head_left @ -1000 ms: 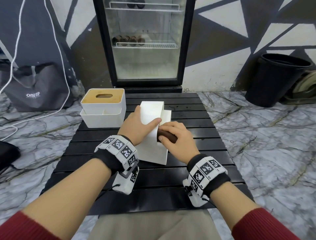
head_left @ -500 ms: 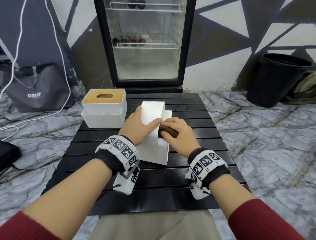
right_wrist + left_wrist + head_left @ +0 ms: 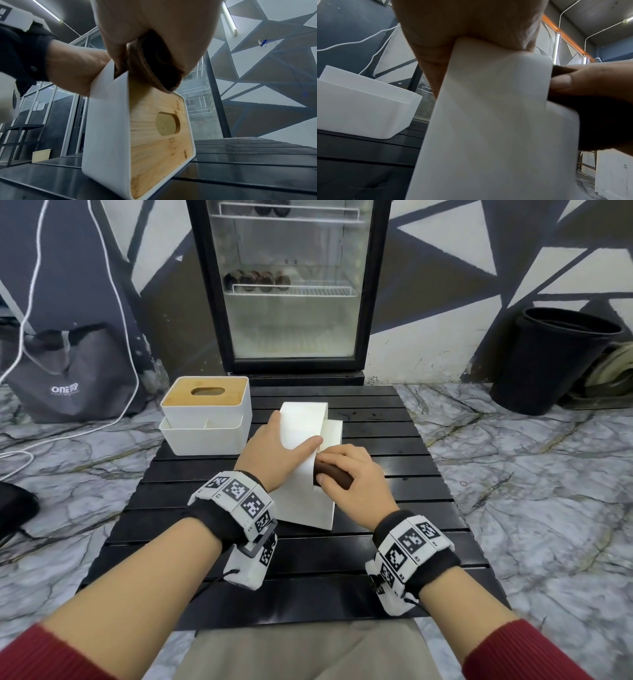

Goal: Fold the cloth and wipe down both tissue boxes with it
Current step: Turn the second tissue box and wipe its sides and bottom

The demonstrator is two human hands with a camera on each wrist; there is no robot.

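A white tissue box (image 3: 301,426) lies tipped on its side at the middle of the black slatted table (image 3: 394,508). Its bamboo lid (image 3: 154,148) faces right. My left hand (image 3: 274,450) holds it from above, thumb down the left face and fingers across the top. My right hand (image 3: 349,477) grips a folded brown cloth (image 3: 334,475) and presses it against the upper edge of the lid side. The cloth (image 3: 154,65) shows bunched under my palm. A second tissue box (image 3: 205,419) stands upright at the back left, untouched.
A glass-door fridge (image 3: 291,285) stands behind the table. A grey bag (image 3: 68,371) and white cable lie on the marble floor to the left, a black bin (image 3: 555,361) to the right. The second box (image 3: 359,108) sits close beside my left hand.
My right hand has rubbed the cloth a little away and back along the box's right side. The left hand and the box have stayed put.
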